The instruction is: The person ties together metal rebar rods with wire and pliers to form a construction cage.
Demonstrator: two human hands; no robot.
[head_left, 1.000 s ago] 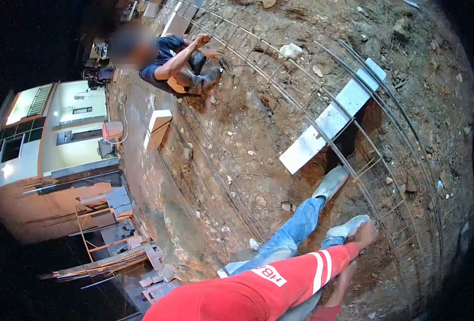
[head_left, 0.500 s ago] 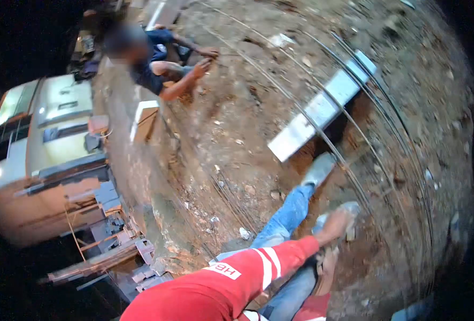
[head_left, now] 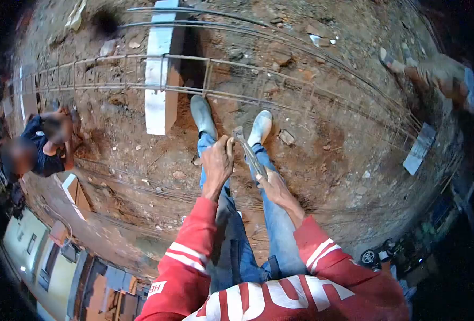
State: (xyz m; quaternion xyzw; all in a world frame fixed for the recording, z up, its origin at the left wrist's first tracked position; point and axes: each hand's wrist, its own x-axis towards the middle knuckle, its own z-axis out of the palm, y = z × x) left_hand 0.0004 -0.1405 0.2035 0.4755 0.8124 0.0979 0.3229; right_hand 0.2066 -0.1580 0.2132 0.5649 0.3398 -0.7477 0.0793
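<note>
My right hand (head_left: pixel 273 184) grips a metal hand tool (head_left: pixel 249 151) by its handle, its head pointing away from me toward my feet. My left hand (head_left: pixel 217 162) is closed beside the tool's head, fingertips pinched near it; whether it holds anything is unclear. Both hands hover over my knees in blue jeans. My grey rubber boots (head_left: pixel 202 115) stand on reddish dirt just short of a long rebar cage (head_left: pixel 258 88) that lies across the ground.
A white concrete block (head_left: pixel 159 80) lies under the cage, to the left of my boots. A person in a dark shirt (head_left: pixel 39 152) crouches at the left. Another person's foot and leg (head_left: pixel 434 72) show at the upper right. Buildings lie below at the lower left.
The view has swung round strongly. My hands came off the rebar at the right and now meet in front of me over my knees, with the tool in my right hand.
</note>
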